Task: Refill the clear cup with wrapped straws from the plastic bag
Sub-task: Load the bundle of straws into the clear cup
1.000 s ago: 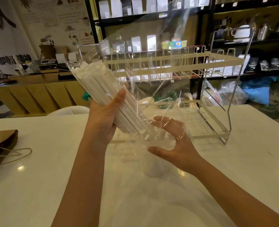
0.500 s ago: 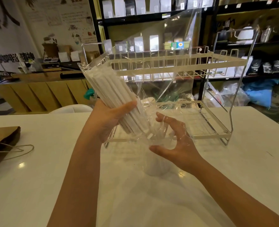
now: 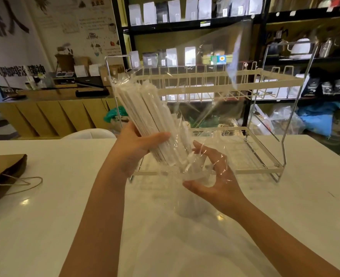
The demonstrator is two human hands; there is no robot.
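Note:
My left hand (image 3: 137, 145) grips a thick bundle of white paper-wrapped straws (image 3: 143, 118) through a clear plastic bag (image 3: 215, 62). The bundle tilts, top end up to the left, lower ends down to the right. Those lower ends hang just above the rim of a clear cup (image 3: 191, 204) that stands on the white table (image 3: 65, 206). My right hand (image 3: 215, 176) curls around the cup's rim, thumb on the near side and fingers on the far side. Loose bag film drapes over those fingers and rises up behind.
A two-tier white wire rack (image 3: 205, 78) stands on the table right behind the cup. A brown paper bag (image 3: 3, 170) with a cord handle lies at the left edge. A white chair back (image 3: 89, 133) shows past the table's far edge. Shelves fill the background.
My left hand has swung the straw bundle more upright and brought its lower ends down to the cup's mouth. My right hand's fingers have curled closer around the rim.

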